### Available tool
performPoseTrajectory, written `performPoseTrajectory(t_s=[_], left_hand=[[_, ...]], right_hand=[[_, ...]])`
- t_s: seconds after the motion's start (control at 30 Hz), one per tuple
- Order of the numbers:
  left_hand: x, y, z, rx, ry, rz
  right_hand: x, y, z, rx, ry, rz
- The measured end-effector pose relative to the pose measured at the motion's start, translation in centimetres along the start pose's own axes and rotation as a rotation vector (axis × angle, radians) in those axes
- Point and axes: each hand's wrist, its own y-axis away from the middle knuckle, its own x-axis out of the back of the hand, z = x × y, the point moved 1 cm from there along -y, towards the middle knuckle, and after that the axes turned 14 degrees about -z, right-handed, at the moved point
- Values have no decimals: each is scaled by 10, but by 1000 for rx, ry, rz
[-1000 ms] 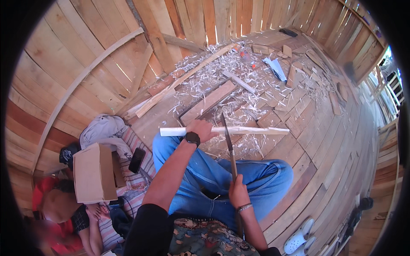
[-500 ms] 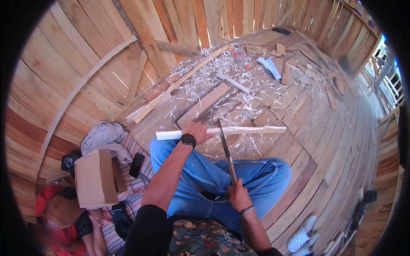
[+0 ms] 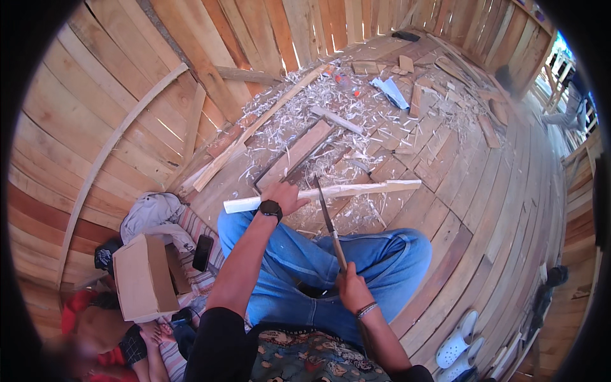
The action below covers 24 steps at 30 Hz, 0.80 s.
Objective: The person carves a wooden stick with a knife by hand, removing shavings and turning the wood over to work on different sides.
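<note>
A long pale strip of wood point(image 3: 375, 187) lies crosswise in front of my knees. My left hand point(image 3: 284, 197), with a dark watch at the wrist, is closed over the strip left of its middle. In my right hand point(image 3: 354, 291) is the handle of a long-handled knife point(image 3: 326, 215), gripped near my lap. Its narrow dark blade points away from me and crosses the strip just right of my left hand. Whether the edge bites into the wood cannot be made out. The handle's rear end runs back under my right forearm.
Curled wood shavings point(image 3: 337, 146) litter the plank floor around a reddish board point(image 3: 296, 156) and offcuts. At my left are a cardboard box point(image 3: 141, 278), a phone point(image 3: 202, 253) and a person in red point(image 3: 114, 355). Pale clogs point(image 3: 457, 344) stand at my right. Another person point(image 3: 571, 108) is outside.
The surroundings have shifted slightly left in view. The strip now slants a little more, right end farther away. Both hands keep their holds, and the blade still crosses the strip.
</note>
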Motion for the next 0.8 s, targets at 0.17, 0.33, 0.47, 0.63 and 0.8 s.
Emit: performPoseTrajectory(t_s=[0.17, 0.33, 0.47, 0.63, 0.8], left_hand=[[-13, 5, -3, -11, -42, 38], [-13, 2, -5, 7, -29, 31], [-7, 2, 1, 11, -32, 13], [-4, -1, -1, 7, -8, 79], [-21, -1, -7, -8, -50, 26]], right_hand=[[5, -52, -11, 76, 52, 75], [-6, 8, -9, -16, -3, 45], [2, 11, -3, 6, -40, 9], [8, -42, -7, 89, 8, 87], [0, -40, -13, 10, 11, 61]])
